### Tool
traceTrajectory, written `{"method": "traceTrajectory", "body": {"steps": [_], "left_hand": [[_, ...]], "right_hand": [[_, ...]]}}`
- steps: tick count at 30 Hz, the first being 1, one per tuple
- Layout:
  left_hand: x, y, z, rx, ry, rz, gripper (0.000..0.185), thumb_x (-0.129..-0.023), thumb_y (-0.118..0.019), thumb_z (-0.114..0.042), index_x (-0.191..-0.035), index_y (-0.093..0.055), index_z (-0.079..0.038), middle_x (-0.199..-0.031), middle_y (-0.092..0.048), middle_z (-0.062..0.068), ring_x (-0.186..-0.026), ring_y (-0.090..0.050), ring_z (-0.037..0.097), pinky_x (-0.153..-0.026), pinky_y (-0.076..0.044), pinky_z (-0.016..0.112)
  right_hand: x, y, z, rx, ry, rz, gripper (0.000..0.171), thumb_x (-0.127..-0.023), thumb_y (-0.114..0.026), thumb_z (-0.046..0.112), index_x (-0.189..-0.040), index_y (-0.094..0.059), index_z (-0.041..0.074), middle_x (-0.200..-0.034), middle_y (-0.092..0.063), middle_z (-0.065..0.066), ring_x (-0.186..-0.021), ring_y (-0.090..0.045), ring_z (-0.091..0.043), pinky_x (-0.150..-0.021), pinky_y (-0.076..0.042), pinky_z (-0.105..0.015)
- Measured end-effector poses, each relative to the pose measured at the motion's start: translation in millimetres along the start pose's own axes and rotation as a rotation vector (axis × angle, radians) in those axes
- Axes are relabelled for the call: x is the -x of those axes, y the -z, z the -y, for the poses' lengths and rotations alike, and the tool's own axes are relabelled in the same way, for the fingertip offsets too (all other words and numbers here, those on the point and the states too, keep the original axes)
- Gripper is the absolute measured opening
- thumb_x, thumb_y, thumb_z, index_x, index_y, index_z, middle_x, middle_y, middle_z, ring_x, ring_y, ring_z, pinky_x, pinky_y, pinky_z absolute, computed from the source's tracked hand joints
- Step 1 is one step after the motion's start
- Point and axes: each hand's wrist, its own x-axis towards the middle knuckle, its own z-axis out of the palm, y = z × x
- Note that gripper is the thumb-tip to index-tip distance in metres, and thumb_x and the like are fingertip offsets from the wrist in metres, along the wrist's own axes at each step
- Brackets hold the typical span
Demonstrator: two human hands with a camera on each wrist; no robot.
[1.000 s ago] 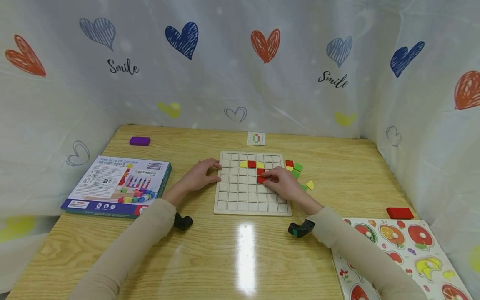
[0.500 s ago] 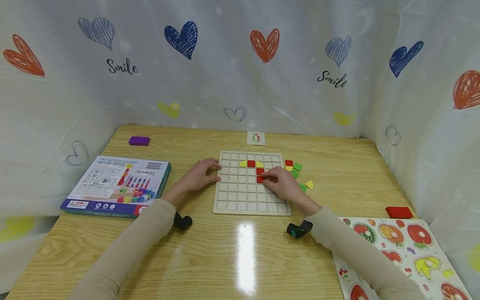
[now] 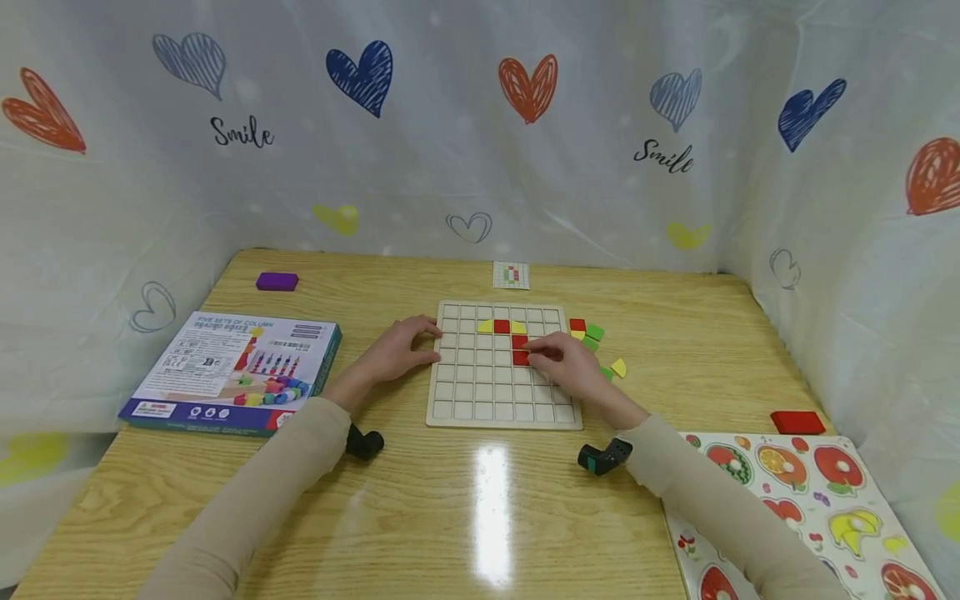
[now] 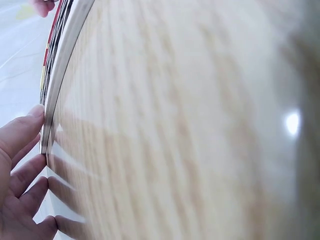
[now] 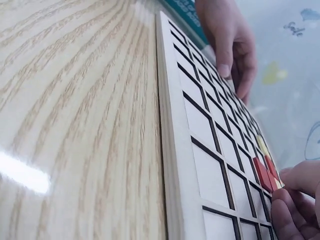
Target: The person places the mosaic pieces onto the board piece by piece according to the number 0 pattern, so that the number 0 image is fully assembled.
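While our left hand [image 3: 396,353] rests relaxed on the grid board [image 3: 480,400] edge, our right hand [image 3: 570,360] pinches a red square tile [image 3: 521,358]; we should press it flat into its cell.

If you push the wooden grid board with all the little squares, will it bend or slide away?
The grid board looks like a rigid wooden slab with a thick edge, so it would probably stay stiff. It lies flat on the glossy table, so a push could make it slide; perhaps that is why the left hand rests on its edge. Being flat, it shouldn't tip or roll.
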Motion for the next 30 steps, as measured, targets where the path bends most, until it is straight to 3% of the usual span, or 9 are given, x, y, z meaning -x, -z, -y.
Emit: {"method": "traceTrajectory", "body": {"steps": [6,12,17,22,30], "left_hand": [[0.2,-0.2,0.2,-0.004,-0.006,-0.001,0.036,-0.093,-0.068,-0.019,-0.125,-0.06,-0.003,-0.147,-0.043,0.019,-0.142,-0.03,0.036,-0.119,-0.009,0.051],[1.2,0.5,-0.9,-0.003,-0.001,0.003,0.036,-0.093,-0.068,-0.018,-0.125,-0.06,-0.003,-0.148,-0.043,0.019,-0.142,-0.03,0.036,-0.119,-0.009,0.051],[0.9,0.9,-0.5,-0.003,0.003,0.005,0.036,-0.093,-0.068,-0.019,-0.125,-0.06,-0.004,-0.148,-0.043,0.019,-0.142,-0.03,0.036,-0.119,-0.01,0.051],[0.5,1.4,0.1,-0.008,-0.002,0.004,0.036,-0.093,-0.069,-0.019,-0.125,-0.06,-0.003,-0.147,-0.044,0.019,-0.141,-0.031,0.035,-0.119,-0.01,0.051],[-0.2,1.3,-0.7,-0.015,-0.013,0.004,0.036,-0.093,-0.069,-0.018,-0.124,-0.06,-0.003,-0.146,-0.044,0.02,-0.141,-0.032,0.036,-0.119,-0.009,0.052]], "right_hand": [[-2,18,-8,-0.076,-0.045,-0.03,0.03,-0.098,-0.062,0.028,-0.122,-0.068,0.012,-0.12,-0.062,-0.006,-0.106,-0.058,-0.024,-0.089,-0.05,-0.04],[-12,49,-29,-0.058,-0.061,-0.103,0.035,-0.099,-0.059,0.029,-0.127,-0.064,0.009,-0.127,-0.059,-0.011,-0.113,-0.056,-0.029,-0.092,-0.049,-0.045],[-22,69,-49,-0.052,-0.12,-0.104,0.038,-0.1,-0.058,0.029,-0.13,-0.063,0.008,-0.132,-0.058,-0.014,-0.119,-0.054,-0.032,-0.097,-0.047,-0.047],[-32,73,-63,0.044,-0.132,-0.071,0.036,-0.099,-0.059,0.027,-0.128,-0.064,0.006,-0.131,-0.059,-0.016,-0.118,-0.054,-0.032,-0.097,-0.045,-0.046],[-42,70,-68,0.123,-0.091,-0.03,0.034,-0.099,-0.06,0.024,-0.125,-0.065,0.004,-0.124,-0.062,-0.017,-0.104,-0.058,-0.03,-0.084,-0.048,-0.04]]}}
